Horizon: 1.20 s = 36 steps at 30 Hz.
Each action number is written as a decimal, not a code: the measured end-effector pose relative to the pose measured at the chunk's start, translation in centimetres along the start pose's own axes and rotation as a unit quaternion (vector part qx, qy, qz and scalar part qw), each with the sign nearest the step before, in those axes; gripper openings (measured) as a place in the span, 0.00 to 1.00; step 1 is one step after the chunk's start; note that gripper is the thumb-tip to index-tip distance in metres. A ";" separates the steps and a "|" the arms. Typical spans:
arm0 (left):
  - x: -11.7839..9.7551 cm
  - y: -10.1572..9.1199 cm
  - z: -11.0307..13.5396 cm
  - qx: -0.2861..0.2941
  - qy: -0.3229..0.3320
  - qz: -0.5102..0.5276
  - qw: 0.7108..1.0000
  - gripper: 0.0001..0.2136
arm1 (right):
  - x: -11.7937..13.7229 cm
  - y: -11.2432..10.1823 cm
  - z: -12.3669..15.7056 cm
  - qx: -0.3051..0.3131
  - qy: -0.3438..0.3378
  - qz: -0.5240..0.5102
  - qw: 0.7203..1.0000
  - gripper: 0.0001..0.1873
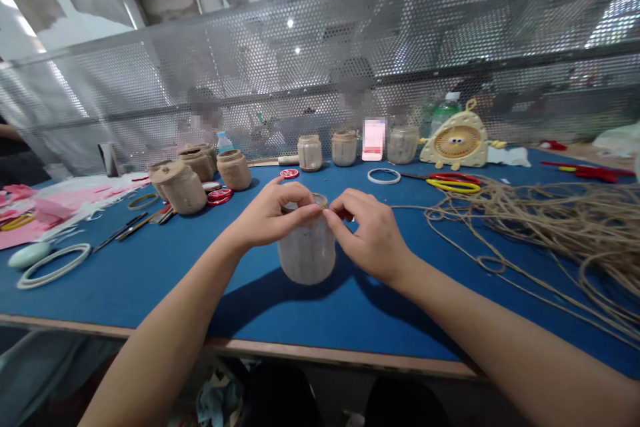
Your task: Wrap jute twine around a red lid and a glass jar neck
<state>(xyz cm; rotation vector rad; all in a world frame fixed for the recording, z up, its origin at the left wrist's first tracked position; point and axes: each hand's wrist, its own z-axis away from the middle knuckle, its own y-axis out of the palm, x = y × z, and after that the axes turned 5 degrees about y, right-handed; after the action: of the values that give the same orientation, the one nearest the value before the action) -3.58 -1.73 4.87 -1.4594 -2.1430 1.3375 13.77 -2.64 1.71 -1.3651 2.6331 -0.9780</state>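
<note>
An upright cloudy glass jar (307, 255) stands on the blue tabletop in front of me. A strip of brown twine (321, 201) shows at its rim. My left hand (277, 212) is closed over the left side of the rim, thumb pressed along the near edge. On the right side, the thumb and fingers of my right hand (367, 232) pinch together at the rim, apparently on the twine; the fingertips partly hide it. A strand runs from behind my right hand to a loose heap of twine (545, 233) on the right.
Twine-covered jars (183, 188) stand at the back left, with other jars (344, 149) along the back. Red-handled scissors (453, 179), a tape ring (384, 176) and a yellow fan (456, 141) lie or stand behind my right hand. Another tape ring (55, 267) lies left.
</note>
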 end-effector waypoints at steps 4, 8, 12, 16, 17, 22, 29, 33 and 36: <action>-0.2 -0.1 0.0 -0.002 0.011 -0.003 1.000 0.15 | 0.0 0.0 0.0 0.001 0.003 -0.001 1.000 0.09; -0.3 -0.2 0.0 -0.002 0.015 0.020 1.000 0.16 | 0.0 -0.1 0.0 0.002 -0.002 -0.005 1.000 0.09; -0.3 0.0 0.0 -0.006 0.003 0.012 1.000 0.15 | 0.0 -0.1 0.0 0.005 -0.006 -0.006 1.000 0.09; -0.3 0.0 0.1 -0.008 0.005 -0.012 1.000 0.13 | 0.0 -0.1 -0.1 0.004 -0.005 -0.011 1.000 0.09; -0.3 0.0 0.1 -0.006 0.009 -0.015 1.000 0.13 | 0.0 -0.1 -0.1 0.007 -0.002 -0.015 1.000 0.09; -0.2 0.0 0.1 -0.030 0.001 -0.025 0.999 0.12 | 0.0 -0.1 0.0 -0.003 0.001 -0.037 0.999 0.06; 0.3 0.5 0.0 -0.085 -0.029 -0.041 0.995 0.10 | -0.2 -0.1 -0.2 -0.045 -0.007 -0.038 0.998 0.05; 0.7 0.8 -0.1 -0.119 -0.028 -0.038 0.992 0.09 | -0.3 -0.2 -0.4 -0.055 -0.003 -0.031 0.998 0.05; 1.0 1.2 -0.1 -0.137 -0.029 -0.010 0.990 0.09 | -0.4 -0.3 -0.5 -0.061 -0.002 -0.031 0.998 0.06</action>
<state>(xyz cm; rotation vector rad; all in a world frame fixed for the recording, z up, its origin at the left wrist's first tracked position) -3.22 -0.75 3.76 -1.5046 -2.4528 1.1248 14.05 -2.25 2.13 -1.4789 2.7033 -0.8322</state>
